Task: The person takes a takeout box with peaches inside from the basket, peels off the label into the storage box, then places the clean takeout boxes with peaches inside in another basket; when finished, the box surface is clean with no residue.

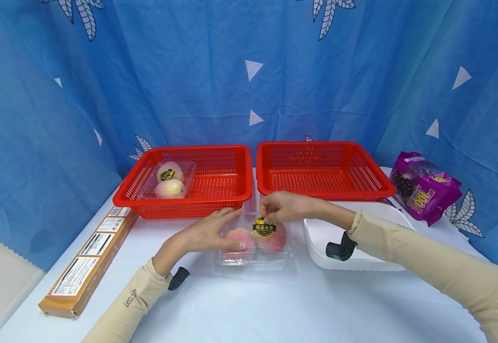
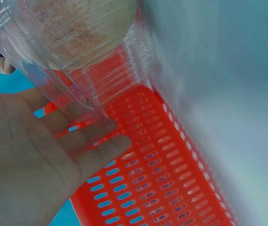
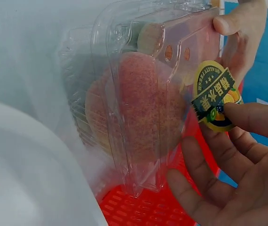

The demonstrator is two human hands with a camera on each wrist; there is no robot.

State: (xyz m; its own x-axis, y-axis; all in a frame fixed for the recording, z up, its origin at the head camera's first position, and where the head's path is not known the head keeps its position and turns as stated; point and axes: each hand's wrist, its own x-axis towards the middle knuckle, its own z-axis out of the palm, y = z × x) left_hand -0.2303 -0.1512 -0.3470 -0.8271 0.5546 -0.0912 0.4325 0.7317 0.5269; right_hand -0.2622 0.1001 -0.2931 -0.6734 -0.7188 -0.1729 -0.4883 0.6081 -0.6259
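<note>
A clear plastic clamshell box (image 1: 255, 259) with two pink peaches (image 1: 273, 240) lies on the white table. My left hand (image 1: 208, 233) holds its left side, thumb on the lid and fingers along the edge. Near the middle of the lid, my right hand (image 1: 284, 207) pinches a round black-and-yellow sticker (image 3: 214, 96) between thumb and forefinger. In the right wrist view the sticker is bent, and part of it stands off the plastic. How much still touches the lid is hidden by the fingers.
Behind stand two red baskets, the left one (image 1: 189, 209) containing another fruit box (image 1: 191, 171), the right one (image 1: 326, 194) beside it. A white tub (image 1: 317, 255) is to the right, with a purple snack bag (image 1: 429, 193) beyond. A long brown carton (image 1: 88, 259) lies left.
</note>
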